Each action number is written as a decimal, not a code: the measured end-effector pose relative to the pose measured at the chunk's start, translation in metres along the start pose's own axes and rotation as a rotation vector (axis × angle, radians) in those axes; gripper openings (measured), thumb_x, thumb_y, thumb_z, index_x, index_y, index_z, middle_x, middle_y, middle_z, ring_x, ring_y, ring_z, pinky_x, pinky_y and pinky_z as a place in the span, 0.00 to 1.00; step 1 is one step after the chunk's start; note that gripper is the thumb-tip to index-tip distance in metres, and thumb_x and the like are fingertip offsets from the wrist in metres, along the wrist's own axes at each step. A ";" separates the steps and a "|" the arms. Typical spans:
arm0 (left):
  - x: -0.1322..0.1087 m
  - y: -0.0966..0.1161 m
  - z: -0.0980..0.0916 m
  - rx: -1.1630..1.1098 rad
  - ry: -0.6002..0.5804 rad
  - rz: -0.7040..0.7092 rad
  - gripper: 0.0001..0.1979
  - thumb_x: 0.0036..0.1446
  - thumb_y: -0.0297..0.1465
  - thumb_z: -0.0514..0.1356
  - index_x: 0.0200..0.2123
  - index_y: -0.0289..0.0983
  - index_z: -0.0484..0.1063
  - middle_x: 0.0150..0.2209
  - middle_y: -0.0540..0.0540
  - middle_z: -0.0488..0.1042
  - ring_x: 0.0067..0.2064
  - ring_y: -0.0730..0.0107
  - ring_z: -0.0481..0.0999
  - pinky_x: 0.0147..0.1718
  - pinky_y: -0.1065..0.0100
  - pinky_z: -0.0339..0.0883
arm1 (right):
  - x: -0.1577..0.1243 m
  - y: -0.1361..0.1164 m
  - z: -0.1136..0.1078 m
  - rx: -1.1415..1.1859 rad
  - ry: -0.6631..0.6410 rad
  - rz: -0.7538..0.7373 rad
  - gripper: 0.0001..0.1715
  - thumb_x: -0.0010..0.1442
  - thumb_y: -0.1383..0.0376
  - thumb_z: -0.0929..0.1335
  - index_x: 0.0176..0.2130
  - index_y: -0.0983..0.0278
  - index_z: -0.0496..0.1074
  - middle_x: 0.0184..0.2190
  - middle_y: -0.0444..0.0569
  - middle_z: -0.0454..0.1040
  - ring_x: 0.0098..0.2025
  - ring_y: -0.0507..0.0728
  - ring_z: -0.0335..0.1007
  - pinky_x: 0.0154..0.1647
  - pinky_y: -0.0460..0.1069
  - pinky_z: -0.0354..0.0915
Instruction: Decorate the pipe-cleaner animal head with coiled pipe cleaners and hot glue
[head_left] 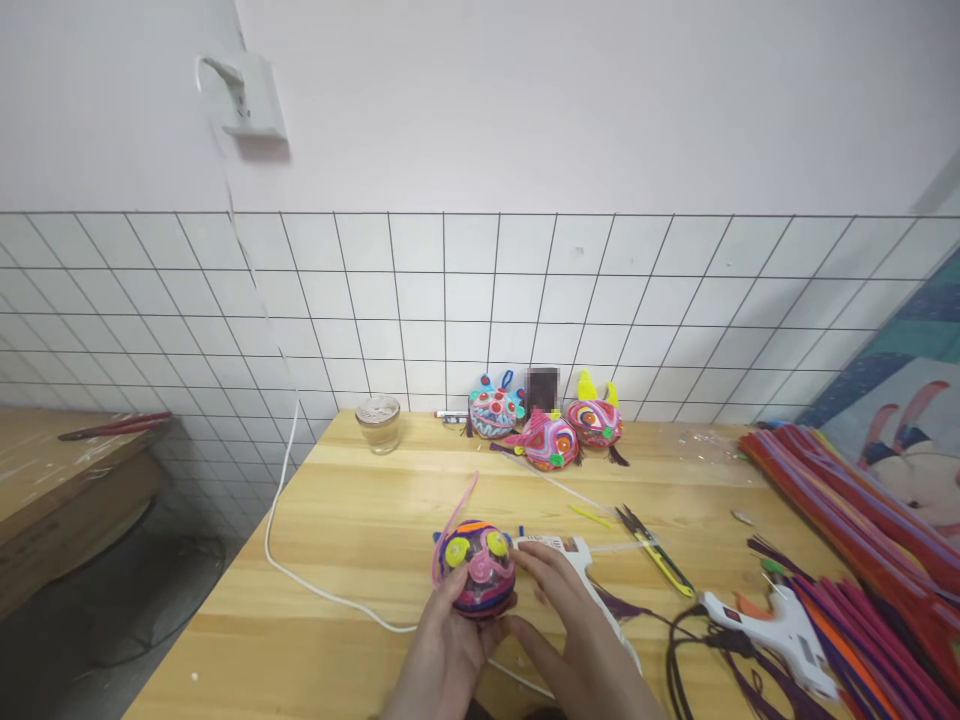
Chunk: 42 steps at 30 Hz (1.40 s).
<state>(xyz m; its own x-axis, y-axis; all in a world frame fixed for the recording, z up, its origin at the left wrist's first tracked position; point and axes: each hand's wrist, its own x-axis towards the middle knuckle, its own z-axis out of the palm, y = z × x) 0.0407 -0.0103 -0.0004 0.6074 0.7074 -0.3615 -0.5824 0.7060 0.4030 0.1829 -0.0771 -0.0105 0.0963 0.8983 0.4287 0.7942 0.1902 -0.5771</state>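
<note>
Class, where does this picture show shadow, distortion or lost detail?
Head view: soft shadow under the socket; head view: upright lines on the wall tiles slant more toward both edges; head view: a pixelated patch above the pink ornament hides detail, while the ball in the left hand is readable.

L hand (pixel 446 650) holds multicol. ball (pixel 484 585) w/ yellow discs (pixel 456 551); R hand (pixel 574 640) at its side. 3 similar balls (pixel 551 442) nr tiled wall (pixel 416 300). Wht glue gun (pixel 795 630) at R.
</note>
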 end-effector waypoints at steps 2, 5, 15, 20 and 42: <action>0.000 0.001 0.001 -0.001 0.026 -0.004 0.13 0.56 0.33 0.59 0.40 0.30 0.76 0.35 0.38 0.81 0.32 0.63 0.78 0.32 0.68 0.68 | 0.000 -0.001 -0.001 -0.021 -0.003 0.000 0.31 0.57 0.72 0.66 0.59 0.56 0.61 0.57 0.51 0.67 0.59 0.58 0.63 0.56 0.52 0.65; 0.000 0.002 0.003 -0.010 0.050 -0.002 0.12 0.57 0.33 0.59 0.39 0.32 0.76 0.33 0.39 0.81 0.31 0.63 0.78 0.31 0.68 0.67 | 0.001 -0.008 -0.001 -0.026 0.001 -0.001 0.30 0.57 0.72 0.65 0.58 0.58 0.62 0.56 0.52 0.67 0.59 0.58 0.63 0.57 0.52 0.64; -0.003 0.004 0.007 -0.023 0.068 -0.015 0.13 0.60 0.34 0.54 0.39 0.31 0.74 0.30 0.39 0.80 0.30 0.64 0.78 0.31 0.68 0.66 | 0.002 -0.013 -0.003 0.009 -0.044 0.019 0.30 0.56 0.73 0.65 0.57 0.59 0.64 0.55 0.53 0.68 0.58 0.59 0.64 0.56 0.54 0.65; -0.001 0.005 0.005 -0.046 0.042 -0.031 0.18 0.62 0.38 0.51 0.41 0.30 0.73 0.32 0.39 0.80 0.31 0.64 0.78 0.32 0.67 0.66 | 0.000 -0.014 0.002 0.065 0.009 0.021 0.29 0.56 0.72 0.64 0.56 0.57 0.65 0.55 0.52 0.68 0.58 0.59 0.64 0.56 0.54 0.65; 0.001 -0.001 -0.003 -0.057 -0.083 0.055 0.13 0.59 0.33 0.57 0.42 0.31 0.74 0.43 0.37 0.79 0.35 0.67 0.77 0.38 0.66 0.67 | 0.005 -0.021 -0.007 0.021 -0.017 -0.230 0.27 0.60 0.74 0.63 0.55 0.54 0.65 0.47 0.53 0.71 0.48 0.57 0.72 0.44 0.49 0.72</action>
<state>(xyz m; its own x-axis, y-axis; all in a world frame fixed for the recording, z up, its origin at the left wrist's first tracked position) 0.0401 -0.0101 -0.0034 0.6149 0.7416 -0.2680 -0.6445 0.6685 0.3711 0.1708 -0.0797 0.0084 -0.0961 0.8370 0.5388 0.7815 0.3986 -0.4799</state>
